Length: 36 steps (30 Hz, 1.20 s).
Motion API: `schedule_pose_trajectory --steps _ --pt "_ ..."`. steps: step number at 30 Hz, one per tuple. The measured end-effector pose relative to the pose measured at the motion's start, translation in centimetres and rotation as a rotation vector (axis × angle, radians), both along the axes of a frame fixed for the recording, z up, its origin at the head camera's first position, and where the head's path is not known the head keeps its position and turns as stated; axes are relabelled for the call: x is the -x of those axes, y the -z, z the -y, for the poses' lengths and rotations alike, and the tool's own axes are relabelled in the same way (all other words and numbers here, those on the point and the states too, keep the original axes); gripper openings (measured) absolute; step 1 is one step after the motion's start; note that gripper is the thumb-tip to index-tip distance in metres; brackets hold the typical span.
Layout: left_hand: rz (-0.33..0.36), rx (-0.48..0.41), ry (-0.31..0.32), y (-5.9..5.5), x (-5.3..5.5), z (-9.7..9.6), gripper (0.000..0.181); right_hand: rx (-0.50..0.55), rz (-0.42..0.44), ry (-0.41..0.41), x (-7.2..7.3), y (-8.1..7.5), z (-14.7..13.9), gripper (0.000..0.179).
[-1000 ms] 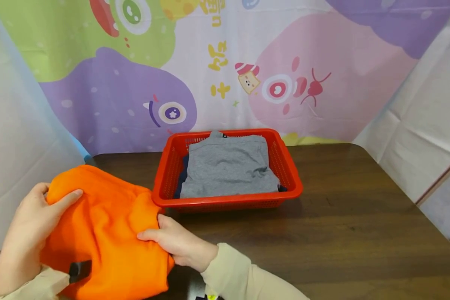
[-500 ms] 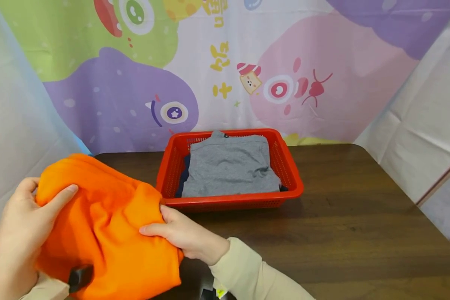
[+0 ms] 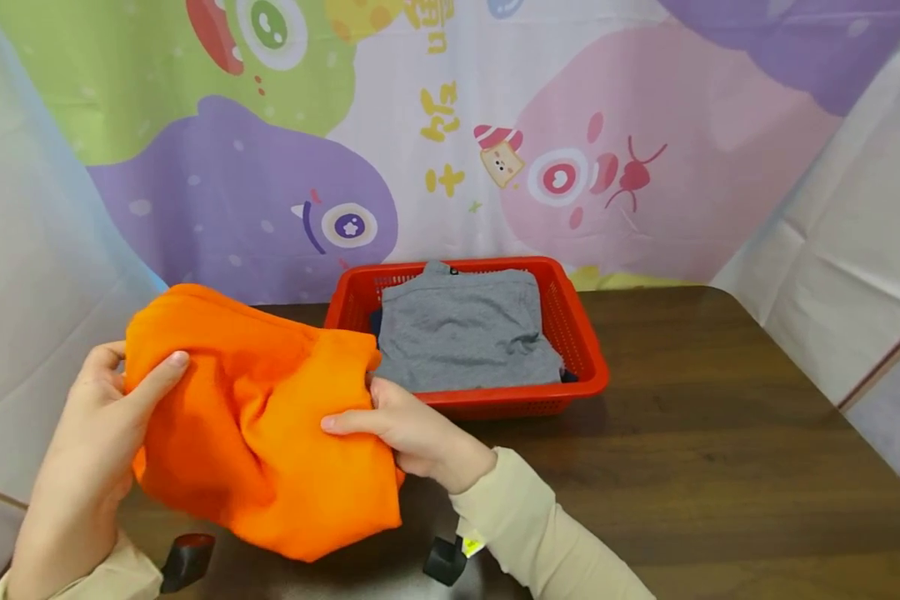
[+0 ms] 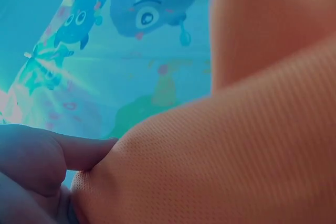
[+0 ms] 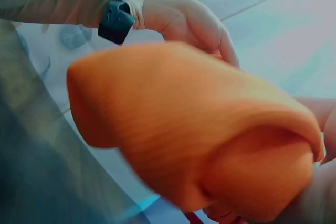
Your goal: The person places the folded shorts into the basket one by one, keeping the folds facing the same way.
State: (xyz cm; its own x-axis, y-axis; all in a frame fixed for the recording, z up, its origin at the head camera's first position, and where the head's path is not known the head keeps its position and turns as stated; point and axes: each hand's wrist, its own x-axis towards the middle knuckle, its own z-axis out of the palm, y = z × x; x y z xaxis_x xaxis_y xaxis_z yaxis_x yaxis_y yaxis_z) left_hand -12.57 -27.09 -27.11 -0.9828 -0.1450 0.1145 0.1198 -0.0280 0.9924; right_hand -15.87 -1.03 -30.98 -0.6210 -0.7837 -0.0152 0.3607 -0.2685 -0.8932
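Note:
In the head view a folded orange garment (image 3: 270,417) hangs between both hands, lifted over the table's left part. My left hand (image 3: 112,425) grips its left edge, thumb on the near face. On the opposite edge my right hand (image 3: 412,433) pinches the cloth, thumb in front and the fingers behind it. The orange fabric (image 4: 220,150) fills much of the left wrist view, with a fine ribbed texture. A bulging orange fold (image 5: 178,124) shows in the right wrist view. The garment's right corner overlaps the red basket (image 3: 510,398) in the head view.
A folded grey garment (image 3: 465,333) lies in the basket, with dark cloth (image 3: 568,376) peeking out beneath it. The basket stands toward the back of the brown wooden table (image 3: 682,433). Behind hangs a cartoon-printed curtain (image 3: 450,217), with white sheets at both sides.
Both hands have raised the orange garment and carried it right, toward the basket. Its lower edge has come up into view, and its right corner now covers the basket's left front part.

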Motion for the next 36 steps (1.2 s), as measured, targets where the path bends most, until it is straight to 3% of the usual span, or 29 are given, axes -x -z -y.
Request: schedule_pose_trajectory --steps 5,13,20,27,36 --pt "0.048 -0.054 0.046 0.3 0.6 -0.5 0.037 0.001 0.051 -0.022 0.6 0.3 -0.7 0.021" --pt "-0.001 -0.113 0.115 -1.5 0.0 -3.2 0.034 -0.03 0.103 0.007 1.5 -0.2 -2.0 0.023" --pt "-0.103 -0.163 0.194 -2.4 0.4 -4.8 0.037 -0.021 0.092 0.1 2.4 -1.6 -3.7 0.024" --pt "-0.201 -0.184 0.195 -3.3 0.5 -7.0 0.043 0.027 0.082 0.205 3.2 -2.9 -5.2 0.024" --pt "-0.278 -0.142 0.232 -4.6 1.3 -9.4 0.044 -0.054 0.131 0.402 4.5 -4.4 -6.5 0.035"
